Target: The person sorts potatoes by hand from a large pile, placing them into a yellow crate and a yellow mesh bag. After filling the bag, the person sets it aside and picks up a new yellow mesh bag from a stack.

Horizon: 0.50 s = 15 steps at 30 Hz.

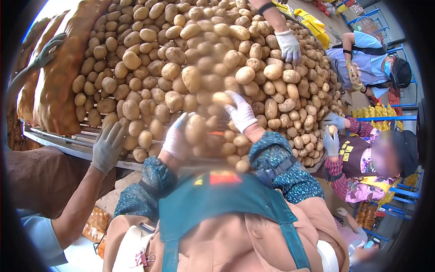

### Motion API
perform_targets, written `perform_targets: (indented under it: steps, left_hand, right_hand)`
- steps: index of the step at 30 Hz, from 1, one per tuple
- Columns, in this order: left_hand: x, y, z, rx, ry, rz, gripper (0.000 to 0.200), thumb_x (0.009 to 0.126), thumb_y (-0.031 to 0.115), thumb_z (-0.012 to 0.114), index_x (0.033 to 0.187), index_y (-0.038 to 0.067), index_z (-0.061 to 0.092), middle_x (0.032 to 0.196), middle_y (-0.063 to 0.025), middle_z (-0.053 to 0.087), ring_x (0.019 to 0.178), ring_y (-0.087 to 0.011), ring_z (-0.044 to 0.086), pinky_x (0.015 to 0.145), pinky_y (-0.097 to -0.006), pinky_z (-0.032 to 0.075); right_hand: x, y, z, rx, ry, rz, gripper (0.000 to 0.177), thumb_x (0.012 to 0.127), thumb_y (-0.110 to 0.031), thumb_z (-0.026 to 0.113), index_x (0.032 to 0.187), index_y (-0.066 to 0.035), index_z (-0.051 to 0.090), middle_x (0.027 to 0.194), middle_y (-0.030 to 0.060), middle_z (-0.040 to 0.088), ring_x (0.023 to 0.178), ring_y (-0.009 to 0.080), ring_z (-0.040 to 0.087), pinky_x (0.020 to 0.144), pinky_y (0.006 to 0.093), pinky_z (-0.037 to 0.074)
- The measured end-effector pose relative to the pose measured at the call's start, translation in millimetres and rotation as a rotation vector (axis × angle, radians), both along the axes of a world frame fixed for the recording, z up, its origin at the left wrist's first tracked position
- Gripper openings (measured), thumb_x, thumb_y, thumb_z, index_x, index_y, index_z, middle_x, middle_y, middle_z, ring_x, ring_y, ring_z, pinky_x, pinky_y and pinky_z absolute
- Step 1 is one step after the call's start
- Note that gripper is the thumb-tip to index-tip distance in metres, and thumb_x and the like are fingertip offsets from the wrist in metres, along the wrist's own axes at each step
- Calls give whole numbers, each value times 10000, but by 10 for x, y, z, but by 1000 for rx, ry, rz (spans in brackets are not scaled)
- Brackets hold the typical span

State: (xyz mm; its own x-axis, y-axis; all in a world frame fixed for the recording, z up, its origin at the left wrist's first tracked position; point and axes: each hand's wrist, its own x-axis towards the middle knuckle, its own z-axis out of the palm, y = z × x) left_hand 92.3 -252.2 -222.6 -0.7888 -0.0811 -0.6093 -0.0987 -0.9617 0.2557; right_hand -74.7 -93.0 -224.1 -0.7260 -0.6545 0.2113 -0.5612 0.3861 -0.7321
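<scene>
Over a spread of loose potatoes (131,60), I pinch one pale potato (221,98) between thumb and fingers of my right hand (242,111); my left hand (175,139) cups beside a second potato (196,128), its grip too blurred to tell. Light, even pressure should spare the skins.

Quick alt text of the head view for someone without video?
The wearer's gloved right hand holds a potato over a potato heap; the left hand is beside another potato. Co-workers' hands are around the heap, mesh sacks at left.
</scene>
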Motion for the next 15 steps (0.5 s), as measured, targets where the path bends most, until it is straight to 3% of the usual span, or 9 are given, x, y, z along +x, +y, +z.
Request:
perform_targets:
  steps: [2,3,4,5,8,10,11,14,15]
  left_hand:
    - [-15,29,84,27,-33,-34,375,967,394,588,1174,82,617,1129,-137,690,1006,-301,676,855,-501,576]
    - [-44,37,178,41,-50,-52,376,965,379,591,1185,75,616,1128,-138,692,1011,-303,678,861,-499,577]
    - [-75,35,236,63,17,-117,399,955,357,596,1227,65,595,1166,-147,677,1043,-306,668,889,-494,568]
    - [-81,33,279,88,83,-182,429,945,334,602,1269,54,574,1205,-157,661,1075,-309,659,917,-488,559]
    - [-7,87,243,148,198,-181,616,893,262,613,1436,31,434,1377,-207,544,1212,-341,589,1039,-473,493]
    - [59,30,178,126,231,-199,663,881,260,612,1463,27,395,1426,-223,494,1250,-355,560,1072,-485,464]
    - [65,23,224,110,189,-206,567,932,292,616,1436,120,424,1356,-149,554,1131,-305,604,922,-449,541]
    - [82,-36,198,55,48,-180,521,935,304,620,1391,103,468,1307,-152,588,1089,-317,625,870,-449,564]
    - [87,-48,170,20,79,-174,482,944,322,611,1351,87,503,1253,-150,614,1054,-315,640,827,-436,580]
  right_hand:
    - [96,167,167,-146,-907,-126,454,962,-99,630,1395,-83,496,1063,54,649,815,91,616,621,246,524]
    - [149,201,141,-215,-936,-75,469,961,-96,633,1406,-82,488,1094,68,653,715,77,612,549,215,505]
    - [211,228,145,-153,-928,-32,474,959,-115,649,1404,-80,490,1122,72,653,790,134,636,642,273,542]
    - [325,220,90,-258,-851,60,454,964,-156,649,1387,-74,506,1106,72,657,831,159,639,702,309,546]
    - [319,309,88,-12,-608,153,422,954,-269,655,1308,-56,570,1088,103,678,995,276,645,900,405,515]
    - [123,261,-40,159,-265,132,421,936,-282,657,1282,-52,590,1091,126,683,1024,310,644,914,413,509]
    - [52,202,-83,251,-34,172,428,891,-189,648,1298,-76,576,1218,110,648,1035,347,624,909,422,514]
    - [33,5,-136,578,379,360,498,855,-134,625,1345,-105,539,1321,99,587,1012,314,626,902,413,522]
    - [43,-80,-124,731,341,393,580,826,-111,620,1393,-126,497,1412,121,510,1001,292,620,923,410,515]
